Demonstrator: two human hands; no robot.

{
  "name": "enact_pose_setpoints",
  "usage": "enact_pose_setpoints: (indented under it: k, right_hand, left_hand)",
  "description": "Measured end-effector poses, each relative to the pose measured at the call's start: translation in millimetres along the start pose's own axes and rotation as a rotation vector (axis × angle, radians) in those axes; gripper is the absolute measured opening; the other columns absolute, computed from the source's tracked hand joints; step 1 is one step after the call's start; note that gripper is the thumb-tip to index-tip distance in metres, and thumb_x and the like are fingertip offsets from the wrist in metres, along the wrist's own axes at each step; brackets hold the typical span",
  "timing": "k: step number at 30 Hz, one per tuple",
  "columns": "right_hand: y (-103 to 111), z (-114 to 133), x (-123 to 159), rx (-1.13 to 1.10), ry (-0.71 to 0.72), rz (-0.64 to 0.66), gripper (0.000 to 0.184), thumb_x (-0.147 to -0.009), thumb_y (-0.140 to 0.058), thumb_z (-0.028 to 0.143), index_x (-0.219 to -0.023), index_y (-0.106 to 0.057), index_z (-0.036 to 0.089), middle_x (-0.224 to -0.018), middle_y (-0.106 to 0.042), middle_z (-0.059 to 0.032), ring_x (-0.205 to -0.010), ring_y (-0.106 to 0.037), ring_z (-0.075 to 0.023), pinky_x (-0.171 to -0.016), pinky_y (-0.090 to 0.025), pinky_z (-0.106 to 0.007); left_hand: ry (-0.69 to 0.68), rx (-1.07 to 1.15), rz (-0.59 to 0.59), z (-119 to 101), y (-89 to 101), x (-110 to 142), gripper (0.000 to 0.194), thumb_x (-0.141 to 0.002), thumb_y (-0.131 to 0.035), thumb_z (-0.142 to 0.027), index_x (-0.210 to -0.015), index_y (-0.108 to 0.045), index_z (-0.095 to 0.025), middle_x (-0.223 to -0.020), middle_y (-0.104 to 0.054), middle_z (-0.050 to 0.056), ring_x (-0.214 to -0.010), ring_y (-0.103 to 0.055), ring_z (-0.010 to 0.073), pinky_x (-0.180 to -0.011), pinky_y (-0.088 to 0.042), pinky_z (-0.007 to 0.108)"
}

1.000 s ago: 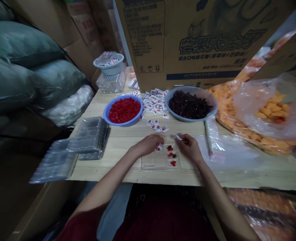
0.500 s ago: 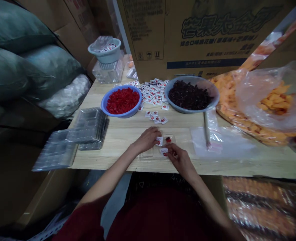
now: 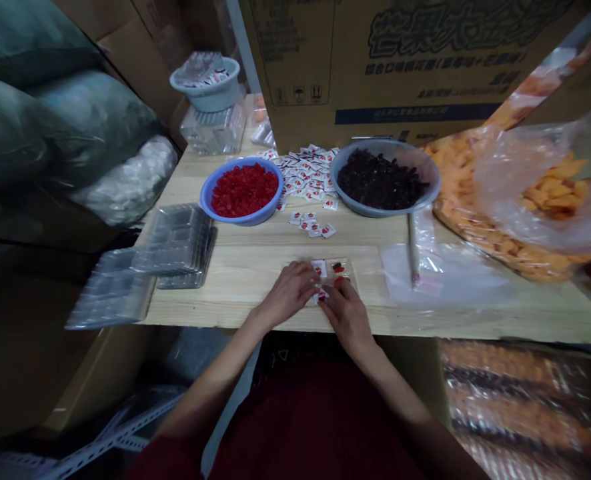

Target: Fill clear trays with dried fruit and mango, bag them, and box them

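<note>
- Where the clear plastic tray (image 3: 343, 275) lies on the pale wooden table (image 3: 255, 267), the left hand (image 3: 290, 293) and right hand (image 3: 348, 313) meet, fingers curled.
- Both pinch a small white packet (image 3: 321, 294).

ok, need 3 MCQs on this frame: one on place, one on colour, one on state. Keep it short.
1. Where is the blue bowl?
A. left of the grey bowl
B. right of it
C. on the floor

2. What colour are the pieces in the blue bowl?
A. orange
B. red
C. green

3. How are both hands placed?
A. raised above the bowls
B. together at the clear tray
C. under the table

Answers: 1 A, the packets lie between the two bowls. 2 B, its filling is red. 3 B, left hand and right hand meet at the tray by the table's near edge.
</note>
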State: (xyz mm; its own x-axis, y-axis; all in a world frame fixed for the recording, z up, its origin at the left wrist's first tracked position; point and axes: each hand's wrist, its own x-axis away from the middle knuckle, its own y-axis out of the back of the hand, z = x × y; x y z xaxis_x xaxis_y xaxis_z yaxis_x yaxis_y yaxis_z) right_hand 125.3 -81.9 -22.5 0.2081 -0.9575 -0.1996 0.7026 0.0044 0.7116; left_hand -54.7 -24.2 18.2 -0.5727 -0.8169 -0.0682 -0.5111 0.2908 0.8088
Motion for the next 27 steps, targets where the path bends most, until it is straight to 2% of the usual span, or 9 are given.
enact_pose_setpoints:
  k: [4,6,10,13,17,21,24,25,27]
  right_hand:
    - [1,-1,1,0.038,0.046,0.040,0.016,-0.095,-0.057,0.021,-0.103,-0.071,0.020,-0.098,-0.055,-0.0106,-0.092,-0.054,-0.0269,-0.081,-0.051,-0.044]
    - [8,-1,1,-0.020,0.035,0.024,0.020,-0.096,-0.054,0.020,-0.107,-0.070,0.020,-0.098,-0.055,-0.0105,-0.092,-0.054,-0.0258,-0.081,-0.051,-0.044]
    - [31,-4,4,-0.154,-0.030,-0.068,0.026,-0.098,-0.052,0.022,-0.121,-0.065,0.022,-0.106,-0.056,-0.0112,-0.103,-0.056,-0.0256,-0.090,-0.051,-0.043]
    - [41,-15,9,-0.136,-0.064,-0.076,0.025,-0.096,-0.058,0.025,-0.120,-0.065,0.025,-0.110,-0.058,-0.0107,-0.105,-0.057,-0.0266,-0.091,-0.051,-0.044]
    - [30,-25,18,-0.057,-0.028,-0.029,0.023,-0.093,-0.062,0.025,-0.116,-0.067,0.023,-0.108,-0.060,-0.0109,-0.101,-0.056,-0.0278,-0.086,-0.050,-0.045]
    - [20,-11,22,-0.021,0.058,-0.009,0.024,-0.092,-0.062,0.022,-0.116,-0.068,0.022,-0.107,-0.061,-0.0114,-0.097,-0.057,-0.0274,-0.083,-0.049,-0.045]
    - [52,-12,15,-0.006,0.080,-0.116,0.035,-0.094,-0.061,0.024,-0.128,-0.062,0.028,-0.115,-0.061,-0.0102,-0.105,-0.057,-0.0266,-0.089,-0.049,-0.045]
    - [74,-20,10,0.018,0.069,-0.210,0.035,-0.095,-0.059,0.024,-0.129,-0.061,0.030,-0.116,-0.061,-0.0097,-0.108,-0.057,-0.0265,-0.092,-0.048,-0.045]
    - [134,-45,-3,0.100,0.018,-0.464,0.030,-0.096,-0.055,0.024,-0.125,-0.063,0.031,-0.117,-0.061,-0.0096,-0.112,-0.057,-0.0268,-0.097,-0.046,-0.047]
  left_hand:
    - [0.052,-0.020,0.030,-3,-17.1,8,0.017,-0.095,-0.056,-0.031,-0.099,-0.069,-0.021,-0.106,-0.063,0.008,-0.106,-0.052,0.0248,-0.095,-0.042,0.039]
    - [0.055,-0.023,-0.005,-2,-19.0,3,0.017,-0.095,-0.056,-0.030,-0.103,-0.069,-0.022,-0.109,-0.063,0.008,-0.107,-0.052,0.0247,-0.095,-0.042,0.039]
    - [0.074,-0.055,-0.146,7,-15.9,-13,0.031,-0.096,-0.054,-0.029,-0.125,-0.062,-0.023,-0.123,-0.059,0.009,-0.115,-0.049,0.0260,-0.099,-0.041,0.043]
    - [0.046,-0.064,-0.112,13,-19.0,-23,0.024,-0.096,-0.053,-0.028,-0.115,-0.067,-0.023,-0.119,-0.060,0.009,-0.113,-0.049,0.0260,-0.097,-0.042,0.043]
    - [0.045,-0.048,-0.056,13,-26.0,-24,0.016,-0.095,-0.055,-0.027,-0.099,-0.069,-0.022,-0.115,-0.062,0.008,-0.111,-0.050,0.0253,-0.096,-0.043,0.042]
    - [0.069,0.017,-0.166,6,-20.1,-22,0.020,-0.097,-0.053,-0.030,-0.107,-0.068,-0.022,-0.116,-0.061,0.009,-0.113,-0.052,0.0241,-0.101,-0.044,0.042]
    - [0.096,0.034,-0.315,4,-6.4,-15,0.028,-0.097,-0.051,-0.031,-0.122,-0.062,-0.025,-0.125,-0.059,0.009,-0.120,-0.052,0.0251,-0.106,-0.043,0.045]
    - [0.109,0.034,-0.352,5,-1.6,-11,0.029,-0.096,-0.051,-0.032,-0.123,-0.061,-0.027,-0.126,-0.058,0.008,-0.122,-0.052,0.0256,-0.106,-0.044,0.046]
    - [0.127,0.026,-0.416,12,7.0,-1,0.028,-0.095,-0.050,-0.035,-0.120,-0.062,-0.029,-0.124,-0.060,0.007,-0.120,-0.055,0.0265,-0.104,-0.047,0.047]
